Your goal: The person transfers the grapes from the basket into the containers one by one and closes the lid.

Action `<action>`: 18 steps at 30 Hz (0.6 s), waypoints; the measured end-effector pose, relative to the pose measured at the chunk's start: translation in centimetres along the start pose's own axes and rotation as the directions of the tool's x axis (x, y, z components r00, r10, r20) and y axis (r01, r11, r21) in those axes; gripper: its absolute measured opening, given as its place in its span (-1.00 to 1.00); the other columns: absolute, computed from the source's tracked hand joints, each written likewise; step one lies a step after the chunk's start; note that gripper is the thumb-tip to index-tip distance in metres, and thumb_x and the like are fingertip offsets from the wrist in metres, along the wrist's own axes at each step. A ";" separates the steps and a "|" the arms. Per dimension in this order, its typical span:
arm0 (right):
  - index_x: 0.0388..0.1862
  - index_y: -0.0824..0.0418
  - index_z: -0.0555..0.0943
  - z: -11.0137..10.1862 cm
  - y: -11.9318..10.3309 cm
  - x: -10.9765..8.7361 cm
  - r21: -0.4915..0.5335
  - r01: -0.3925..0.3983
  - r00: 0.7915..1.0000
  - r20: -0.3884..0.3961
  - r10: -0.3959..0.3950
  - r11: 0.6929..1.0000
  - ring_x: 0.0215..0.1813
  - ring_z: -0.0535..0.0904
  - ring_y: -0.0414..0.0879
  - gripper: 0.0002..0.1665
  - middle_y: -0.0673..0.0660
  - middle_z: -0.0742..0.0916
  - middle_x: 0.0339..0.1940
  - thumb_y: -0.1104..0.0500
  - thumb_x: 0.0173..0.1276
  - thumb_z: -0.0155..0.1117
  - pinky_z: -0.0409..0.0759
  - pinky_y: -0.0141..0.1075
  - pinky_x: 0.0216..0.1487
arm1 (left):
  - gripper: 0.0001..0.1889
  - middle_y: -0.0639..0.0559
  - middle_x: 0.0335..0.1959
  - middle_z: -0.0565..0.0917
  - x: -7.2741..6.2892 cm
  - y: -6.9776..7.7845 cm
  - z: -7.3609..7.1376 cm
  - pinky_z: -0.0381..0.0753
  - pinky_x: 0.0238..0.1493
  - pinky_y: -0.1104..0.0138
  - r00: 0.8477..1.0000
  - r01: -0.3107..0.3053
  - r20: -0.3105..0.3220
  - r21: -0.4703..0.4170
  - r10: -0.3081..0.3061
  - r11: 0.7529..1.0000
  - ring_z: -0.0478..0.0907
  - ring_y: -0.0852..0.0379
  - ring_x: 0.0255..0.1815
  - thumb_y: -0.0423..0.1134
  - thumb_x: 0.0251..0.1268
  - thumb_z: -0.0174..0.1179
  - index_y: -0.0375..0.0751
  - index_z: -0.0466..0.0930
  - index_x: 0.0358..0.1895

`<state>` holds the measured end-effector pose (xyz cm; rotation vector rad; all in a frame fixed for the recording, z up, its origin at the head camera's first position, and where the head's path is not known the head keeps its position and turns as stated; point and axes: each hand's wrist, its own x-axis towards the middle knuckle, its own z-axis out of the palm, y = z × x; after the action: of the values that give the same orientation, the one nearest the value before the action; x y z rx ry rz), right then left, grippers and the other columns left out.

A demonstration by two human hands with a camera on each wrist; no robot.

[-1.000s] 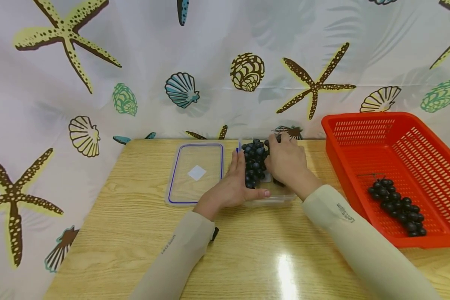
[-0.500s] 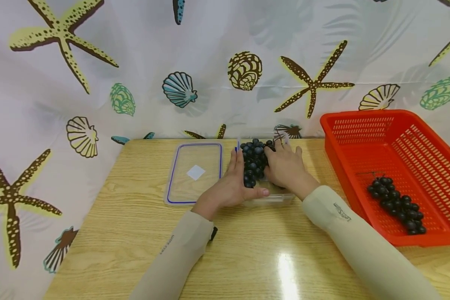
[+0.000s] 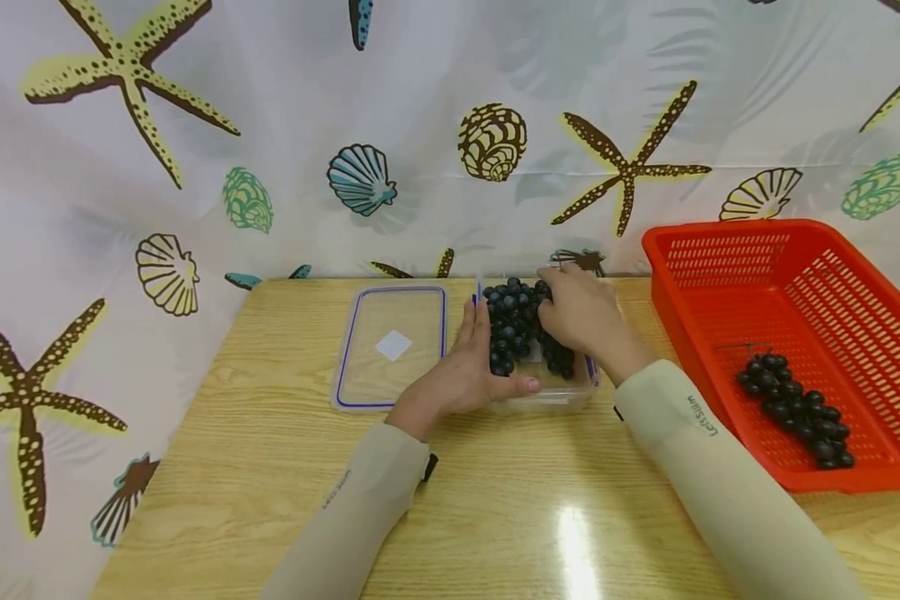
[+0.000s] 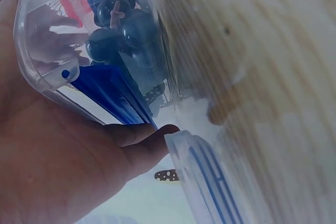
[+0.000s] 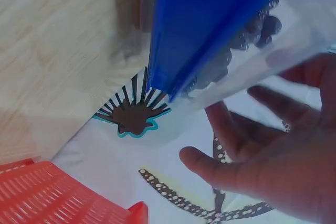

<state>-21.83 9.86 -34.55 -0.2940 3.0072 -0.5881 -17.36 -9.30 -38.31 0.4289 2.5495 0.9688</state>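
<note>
A clear plastic container (image 3: 543, 398) stands at the back of the table with dark grapes (image 3: 508, 321) along its left side and more grapes (image 3: 560, 358) on its right. My left hand (image 3: 461, 375) rests along the left wall, fingers straight and thumb lying over the front rim. A blue latch (image 4: 115, 95) hangs beside those fingers in the left wrist view. My right hand (image 3: 585, 312) is over the back right corner, fingertips right at the grapes. In the right wrist view its spread fingers (image 5: 231, 174) show behind the container wall, beside another blue latch (image 5: 199, 30).
The clear lid (image 3: 367, 367) with a blue seal lies left of the container. At the right a red basket (image 3: 720, 236) holds one bunch of black grapes (image 3: 798, 412). A curtain with shells and starfish (image 3: 420, 83) hangs behind the table's back edge.
My right hand dipped into the container, then drew back up and right, so the grapes on the right side show more fully. The left hand has stayed in place.
</note>
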 end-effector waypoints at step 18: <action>0.71 0.08 -0.14 0.6 2.2 1.4 0.294 -0.040 0.998 0.051 0.026 0.955 0.64 -0.23 0.21 -0.01 0.26 0.32 0.57 0.43 0.31 -0.16 0.09 0.25 0.38 | 0.36 -0.04 0.60 -0.63 0.0 0.0 0.0 0.16 0.45 -0.05 1.000 0.016 -0.002 0.007 -0.016 1.000 -0.38 -0.10 0.62 0.37 0.17 0.32 -0.01 -0.65 0.59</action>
<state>-23.51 11.33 -35.99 -0.2333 2.8182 -0.9974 -17.34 -9.31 -38.34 0.4096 2.5546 0.9558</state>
